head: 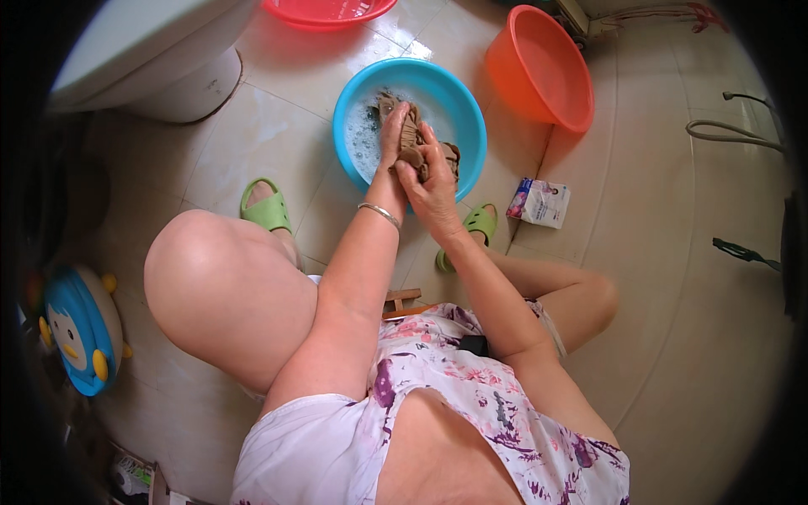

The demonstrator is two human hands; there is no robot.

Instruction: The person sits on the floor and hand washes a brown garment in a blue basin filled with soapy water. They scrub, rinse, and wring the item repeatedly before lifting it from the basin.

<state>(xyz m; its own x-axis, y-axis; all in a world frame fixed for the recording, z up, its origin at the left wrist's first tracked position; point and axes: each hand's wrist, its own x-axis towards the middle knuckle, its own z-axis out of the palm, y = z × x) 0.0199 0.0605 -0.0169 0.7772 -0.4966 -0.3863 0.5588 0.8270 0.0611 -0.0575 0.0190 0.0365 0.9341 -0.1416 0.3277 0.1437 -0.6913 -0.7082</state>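
Note:
A round blue plastic basin (pixel 343 149) of sudsy water (pixel 363 136) stands on the tiled floor between my feet. Bunched brown cloth (pixel 411 136) is between my two hands over the basin, with part of it low against the foam and another fold at the right. My left hand (pixel 392 136), below a silver bangle (pixel 380 213), lies along the cloth's left side with its fingers pointing away from me. My right hand (pixel 432 183) grips a gathered bit of the cloth, its thumb and fingers bent around it, close beside my left wrist.
An orange plastic basin (pixel 541 69) leans by the wall at the right, and a red basin (pixel 331 17) lies beyond. A printed packet (pixel 540 202) rests beside my green slipper (pixel 481 226). At the left are a white pedestal fixture (pixel 189 88) and a blue penguin-shaped item (pixel 79 331).

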